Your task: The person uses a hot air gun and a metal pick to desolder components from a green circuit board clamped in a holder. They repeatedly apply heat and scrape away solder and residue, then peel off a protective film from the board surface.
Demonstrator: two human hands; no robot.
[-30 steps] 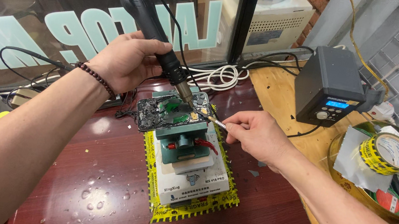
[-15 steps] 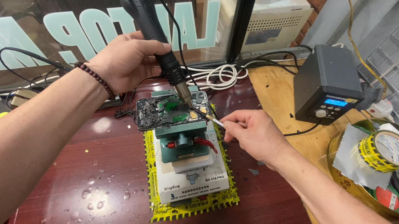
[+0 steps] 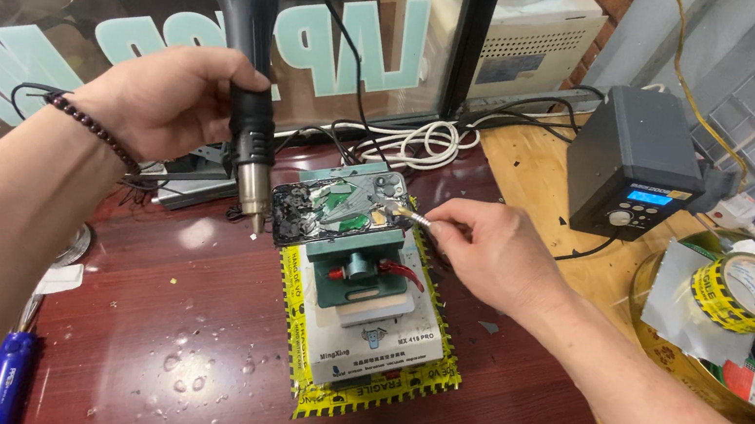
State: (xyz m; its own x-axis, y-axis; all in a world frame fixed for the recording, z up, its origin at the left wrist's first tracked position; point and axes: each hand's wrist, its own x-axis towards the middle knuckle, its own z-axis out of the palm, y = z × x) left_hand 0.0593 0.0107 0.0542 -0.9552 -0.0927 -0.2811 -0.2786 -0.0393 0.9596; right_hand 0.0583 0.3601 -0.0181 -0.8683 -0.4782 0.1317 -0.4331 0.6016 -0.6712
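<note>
My left hand (image 3: 167,99) grips a black hot-air gun (image 3: 247,56) held upright, its metal nozzle (image 3: 254,193) pointing down just left of a circuit board (image 3: 339,207). The board is clamped in a green fixture (image 3: 358,278) that rests on a white box (image 3: 369,339) wrapped in yellow tape. My right hand (image 3: 485,252) pinches thin metal tweezers (image 3: 409,213), whose tip touches the right end of the board.
A black station with a blue display (image 3: 635,165) stands on the wooden bench at right. A bowl (image 3: 673,352) holds a roll of yellow tape (image 3: 746,288) and tools. White cables (image 3: 412,143) lie behind. A blue pen (image 3: 8,377) lies at the lower left.
My left hand has swung the hot-air gun off the board to its left side and turned it upright. The right hand keeps the tweezers at the board.
</note>
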